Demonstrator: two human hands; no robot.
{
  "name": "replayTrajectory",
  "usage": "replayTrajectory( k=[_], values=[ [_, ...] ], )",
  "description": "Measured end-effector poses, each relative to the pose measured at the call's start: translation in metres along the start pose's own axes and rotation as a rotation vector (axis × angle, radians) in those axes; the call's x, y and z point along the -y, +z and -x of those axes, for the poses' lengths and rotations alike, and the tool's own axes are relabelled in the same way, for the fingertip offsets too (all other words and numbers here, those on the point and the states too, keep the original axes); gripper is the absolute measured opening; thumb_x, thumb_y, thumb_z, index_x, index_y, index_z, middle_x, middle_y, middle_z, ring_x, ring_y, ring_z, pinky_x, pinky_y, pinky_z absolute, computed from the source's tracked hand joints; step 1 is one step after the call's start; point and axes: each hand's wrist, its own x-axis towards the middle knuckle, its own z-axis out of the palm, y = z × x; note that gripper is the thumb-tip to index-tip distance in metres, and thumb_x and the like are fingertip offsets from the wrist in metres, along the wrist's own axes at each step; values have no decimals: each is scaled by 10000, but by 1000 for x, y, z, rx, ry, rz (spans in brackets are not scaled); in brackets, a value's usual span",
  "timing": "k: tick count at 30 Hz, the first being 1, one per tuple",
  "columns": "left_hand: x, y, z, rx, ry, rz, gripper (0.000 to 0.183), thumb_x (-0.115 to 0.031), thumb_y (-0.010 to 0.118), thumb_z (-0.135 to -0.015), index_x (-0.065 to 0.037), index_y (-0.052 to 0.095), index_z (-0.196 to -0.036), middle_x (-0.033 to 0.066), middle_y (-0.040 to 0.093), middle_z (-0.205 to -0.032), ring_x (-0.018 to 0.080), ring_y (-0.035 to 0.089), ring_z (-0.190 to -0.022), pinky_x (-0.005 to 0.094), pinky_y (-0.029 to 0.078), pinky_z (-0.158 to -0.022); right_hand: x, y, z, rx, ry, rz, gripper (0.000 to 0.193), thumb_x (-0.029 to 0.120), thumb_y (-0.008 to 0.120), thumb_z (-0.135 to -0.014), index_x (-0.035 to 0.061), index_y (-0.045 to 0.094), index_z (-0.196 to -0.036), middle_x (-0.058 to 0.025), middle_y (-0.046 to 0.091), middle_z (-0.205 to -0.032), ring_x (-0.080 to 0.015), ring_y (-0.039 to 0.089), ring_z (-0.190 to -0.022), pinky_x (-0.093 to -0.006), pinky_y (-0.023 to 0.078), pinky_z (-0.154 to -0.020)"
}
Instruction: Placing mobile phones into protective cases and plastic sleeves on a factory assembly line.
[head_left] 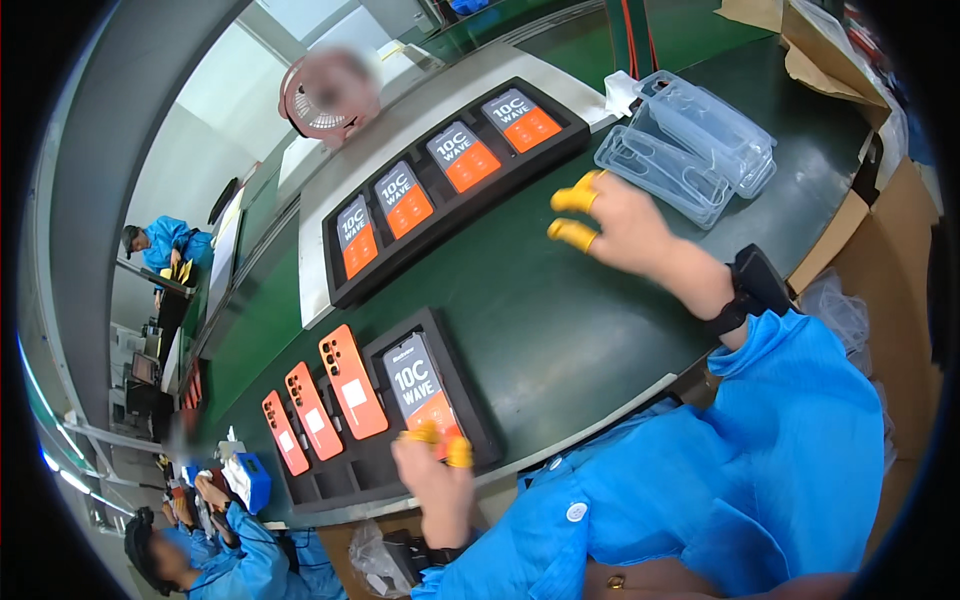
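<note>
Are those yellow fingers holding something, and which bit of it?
The right hand holds nothing. The left hand has its fingers at the lower end of a phone in the nearer black tray; whether they grip it can't be told.

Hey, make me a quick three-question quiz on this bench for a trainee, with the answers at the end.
1. How many face-up phones sit in the far black tray?
2. True or false: the left hand is at the lower end of the printed-front phone in the near black tray.
3. Which of these lies closest to the right hand? A: pink fan. B: clear plastic shells. C: orange-backed phones.

Key: 1. Four. 2. True. 3. B.
</note>
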Motion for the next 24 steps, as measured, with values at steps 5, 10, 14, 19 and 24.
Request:
replayTrajectory(
  k=[5,10,14,19,24],
  values=[
    [-2,25,-1,60,229,26,306,-244,656,-651,-7,513,-780,125,486,-691,300,458,-658,378,375,-570,-67,-16,13,154,280,571,307,228,641,-667,79,575,-927,-85,506,-917,-258,485,-906,-348,443,-709],
    [0,28,-20,43,324,49,225,-176,660,-641,-23,507,-705,114,478,-629,298,460,-608,375,375,-509,-80,-19,9,61,287,540,288,225,622,-691,60,567,-921,-92,512,-923,-252,494,-906,-362,451,-707],
    [19,7,-32,-125,70,-48,192,-166,584,-745,7,517,-793,140,502,-717,300,479,-665,367,387,-589,-93,-30,15,69,370,697,268,211,614,-696,45,563,-900,-100,509,-922,-257,509,-864,-357,463,-687],
    [85,-7,-58,37,-310,-418,436,-281,537,-779,78,458,-1014,228,490,-964,365,455,-929,405,373,-802,-98,-28,7,164,366,734,173,29,538,-703,48,567,-872,-95,519,-867,-260,514,-830,-343,446,-712],
    [142,10,-56,32,-442,-232,435,-254,509,-807,95,429,-1054,255,484,-996,358,469,-944,384,377,-813,3,-31,-17,287,-251,-71,268,-28,547,-588,87,612,-821,-84,532,-779,-273,505,-825,-368,411,-732]
  ],
)
